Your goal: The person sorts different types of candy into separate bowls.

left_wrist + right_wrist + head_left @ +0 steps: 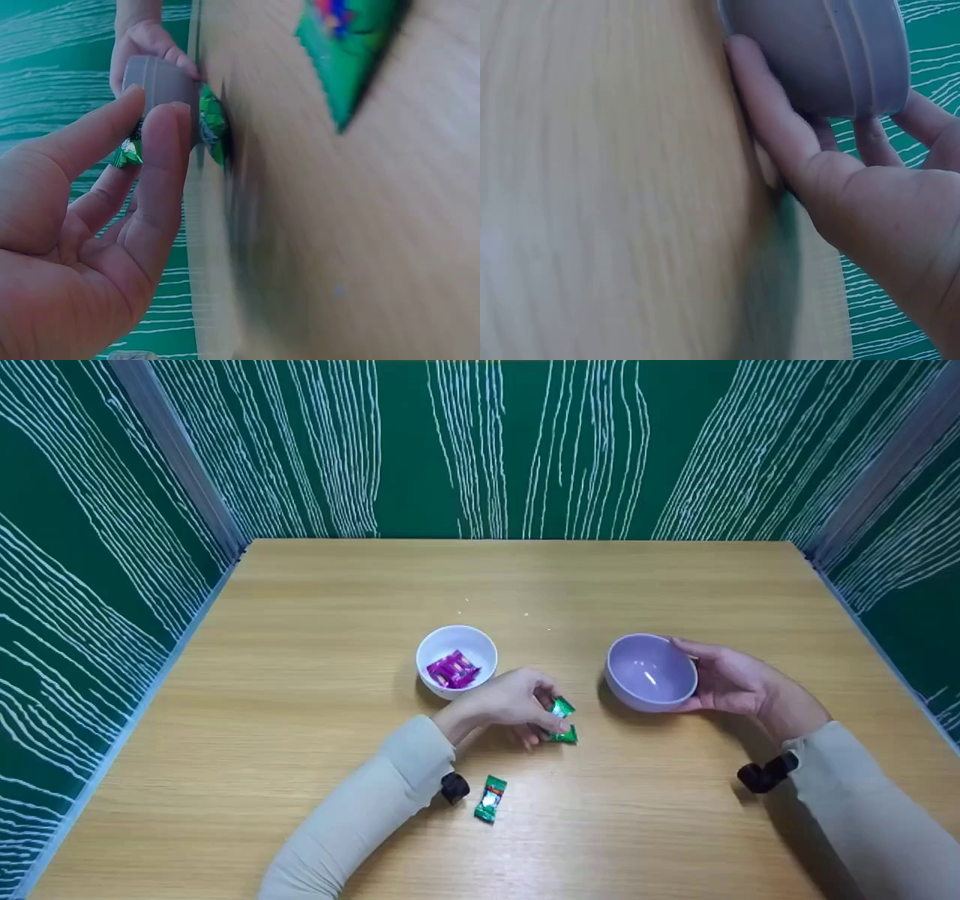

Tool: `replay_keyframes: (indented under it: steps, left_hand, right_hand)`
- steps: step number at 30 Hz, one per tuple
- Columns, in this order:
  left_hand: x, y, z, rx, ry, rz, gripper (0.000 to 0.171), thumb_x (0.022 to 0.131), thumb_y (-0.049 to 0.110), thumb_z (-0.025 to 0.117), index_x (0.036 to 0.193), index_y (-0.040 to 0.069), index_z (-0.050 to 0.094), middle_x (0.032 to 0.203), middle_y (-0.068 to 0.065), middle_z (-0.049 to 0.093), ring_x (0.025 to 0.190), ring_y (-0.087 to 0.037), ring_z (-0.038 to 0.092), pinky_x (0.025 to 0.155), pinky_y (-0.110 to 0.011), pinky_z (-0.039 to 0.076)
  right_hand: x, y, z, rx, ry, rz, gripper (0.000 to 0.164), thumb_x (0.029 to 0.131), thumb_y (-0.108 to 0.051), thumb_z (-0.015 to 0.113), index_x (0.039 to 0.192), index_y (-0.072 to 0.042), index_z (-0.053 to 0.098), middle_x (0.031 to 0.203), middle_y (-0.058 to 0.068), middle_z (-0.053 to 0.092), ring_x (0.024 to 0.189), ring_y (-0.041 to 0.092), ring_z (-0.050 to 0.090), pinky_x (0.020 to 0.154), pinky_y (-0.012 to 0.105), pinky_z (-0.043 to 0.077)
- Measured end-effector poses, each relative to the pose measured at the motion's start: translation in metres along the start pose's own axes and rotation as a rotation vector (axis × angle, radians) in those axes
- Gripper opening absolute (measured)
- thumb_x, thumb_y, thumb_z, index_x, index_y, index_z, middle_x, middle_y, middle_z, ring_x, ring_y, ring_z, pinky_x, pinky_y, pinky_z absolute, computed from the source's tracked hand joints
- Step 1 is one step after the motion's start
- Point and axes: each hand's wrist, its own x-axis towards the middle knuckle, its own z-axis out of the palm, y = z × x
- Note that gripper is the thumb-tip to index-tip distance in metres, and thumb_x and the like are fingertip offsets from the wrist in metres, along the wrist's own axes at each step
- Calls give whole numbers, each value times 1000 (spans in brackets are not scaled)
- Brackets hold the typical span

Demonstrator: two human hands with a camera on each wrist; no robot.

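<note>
My left hand point(525, 709) is over the table, pinching a green-wrapped candy point(129, 154) between thumb and fingers. A second green candy point(213, 124) lies on the wood just beyond the fingertips. Nearer the front, below the left wrist, lies a third green candy point(490, 799). My right hand point(731, 679) grips a purple bowl point(651, 671) from its right side, thumb at the rim and fingers low on the outer wall. The bowl's inside looks bare, its opening tipped slightly toward the head camera.
Left of centre stands a white bowl point(482, 642) with several purple-wrapped candies point(453, 669) inside, just behind my left wrist. Small pale crumbs point(526, 614) dot the wooden table point(300, 645). Green panels point(405, 450) with white lines enclose its back and sides.
</note>
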Motion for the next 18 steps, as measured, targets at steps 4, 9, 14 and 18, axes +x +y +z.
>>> replay_keyframes:
  steps: [4,9,14,18]
  left_hand:
    - [3,7,1,-11,32,10,17,89,12,81,102,11,70,90,-7,66,65,-17,68,67,-41,63]
    - [9,15,2,-33,38,1,17,89,15,81,103,13,71,97,-9,66,74,-18,70,74,-41,63]
    - [16,22,3,-102,37,-25,14,92,14,77,105,13,71,101,-9,66,75,-19,69,75,-39,63]
    - [22,27,5,-202,21,-32,20,94,5,73,113,11,70,104,-10,67,79,-21,69,72,-34,63]
  right_hand:
    - [0,1,2,-32,-8,16,29,108,-39,46,127,-22,60,139,12,39,119,28,57,107,58,44]
    - [0,3,3,-29,-9,15,29,108,-40,46,128,-22,58,141,13,37,120,29,57,108,58,43]
    - [-1,3,3,-26,-5,5,29,108,-40,46,128,-22,59,140,13,40,119,30,59,107,58,43]
    - [-1,1,3,-23,-10,7,29,109,-39,45,128,-22,60,139,12,43,119,29,59,108,59,43]
